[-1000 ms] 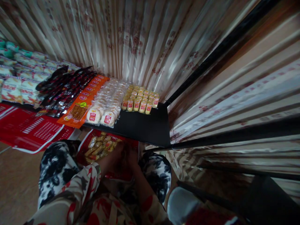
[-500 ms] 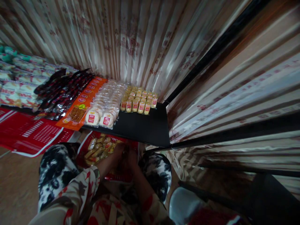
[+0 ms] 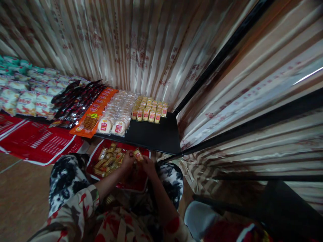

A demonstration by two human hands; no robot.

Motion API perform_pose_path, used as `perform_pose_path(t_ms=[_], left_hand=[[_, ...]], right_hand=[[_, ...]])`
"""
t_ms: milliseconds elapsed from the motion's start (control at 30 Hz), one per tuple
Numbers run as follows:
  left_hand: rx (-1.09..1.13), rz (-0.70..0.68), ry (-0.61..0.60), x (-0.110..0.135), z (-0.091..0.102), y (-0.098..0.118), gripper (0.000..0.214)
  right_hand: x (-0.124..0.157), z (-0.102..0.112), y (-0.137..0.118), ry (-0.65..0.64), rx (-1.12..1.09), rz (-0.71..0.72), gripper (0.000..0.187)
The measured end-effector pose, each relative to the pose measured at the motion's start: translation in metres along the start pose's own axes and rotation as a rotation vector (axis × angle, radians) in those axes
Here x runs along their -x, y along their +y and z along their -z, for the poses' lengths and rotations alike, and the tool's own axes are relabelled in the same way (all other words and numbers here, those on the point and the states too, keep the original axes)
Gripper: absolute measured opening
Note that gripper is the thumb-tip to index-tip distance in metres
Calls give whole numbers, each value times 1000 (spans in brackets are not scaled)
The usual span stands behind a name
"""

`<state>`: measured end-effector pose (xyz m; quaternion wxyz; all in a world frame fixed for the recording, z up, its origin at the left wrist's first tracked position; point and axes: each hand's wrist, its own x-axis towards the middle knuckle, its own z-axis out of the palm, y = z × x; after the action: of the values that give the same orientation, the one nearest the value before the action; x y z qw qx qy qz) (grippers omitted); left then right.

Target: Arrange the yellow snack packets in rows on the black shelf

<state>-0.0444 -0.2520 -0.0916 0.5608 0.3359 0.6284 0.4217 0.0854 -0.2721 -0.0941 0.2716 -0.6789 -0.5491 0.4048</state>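
Note:
A small, yellow-wrapped snack packet (image 3: 138,155) is held up over a red plastic basket (image 3: 143,188) between my knees. My right hand (image 3: 149,166) pinches its lower right end. The fingers of my left hand (image 3: 128,160) are closed at its left edge. Beneath my hands, the basket's left half holds a heap of similar yellow wrapped snacks (image 3: 109,160); its right part is dark and partly covered by my hands. On the black shelf (image 3: 156,134) just beyond stand short rows of yellow snack packets (image 3: 151,115), labels facing me.
Left along the shelf lie clear-wrapped round cakes (image 3: 118,127), an orange snack bag (image 3: 88,122), dark shiny packets (image 3: 73,104) and white bags (image 3: 26,102). A second red basket (image 3: 45,143) sits at left. Black rack bars (image 3: 217,137) and a pleated curtain (image 3: 151,43) bound the right and back.
My hands have risen slightly and moved apart, and the yellow snack packet now shows between them. The camera view has shifted a little, so the shelf goods appear further right on the left side.

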Motion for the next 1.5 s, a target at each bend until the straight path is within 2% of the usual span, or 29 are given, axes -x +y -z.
perform_pose_path(t_ms=[67, 167, 300, 400, 567, 667, 767, 1000, 1133, 1233, 1367, 1433, 1500], left_hand=[[13, -30, -21, 4, 2, 3, 40], [26, -51, -117, 8, 6, 9, 51], [73, -74, -225, 15, 11, 25, 55], [156, -71, -271, 23, 10, 42, 55], [202, -27, -255, 33, -2, 64, 39], [234, -12, -207, 32, -18, 71, 37], [278, 18, -162, 30, -36, 78, 40], [275, -22, -176, 28, -70, 94, 35], [112, -77, -222, 19, -84, 98, 23], [-95, -173, -149, 6, -95, 101, 20], [-274, -333, -38, -11, -112, 109, 30], [-249, -366, -88, -19, -123, 113, 29], [-169, -348, -196, -27, -134, 117, 27]], right_hand=[[0, 7, -1, -10, -61, 20, 35], [1, 20, -6, -45, -117, 43, 37], [0, 41, -18, -107, -196, 88, 35], [-1, 54, -31, -59, -299, 91, 34], [-1, 66, -49, 76, -614, 17, 39], [0, 67, -54, 150, -814, -6, 43], [0, 65, -56, 166, -895, -13, 46], [-12, 71, -55, 254, -808, 62, 43], [-31, 87, -47, 336, -657, 110, 45], [-50, 99, -39, 401, -507, 128, 46], [-79, 114, -33, 462, -327, 123, 46], [-95, 122, -35, 500, -252, 112, 46], [-110, 129, -38, 542, -172, 98, 46]])
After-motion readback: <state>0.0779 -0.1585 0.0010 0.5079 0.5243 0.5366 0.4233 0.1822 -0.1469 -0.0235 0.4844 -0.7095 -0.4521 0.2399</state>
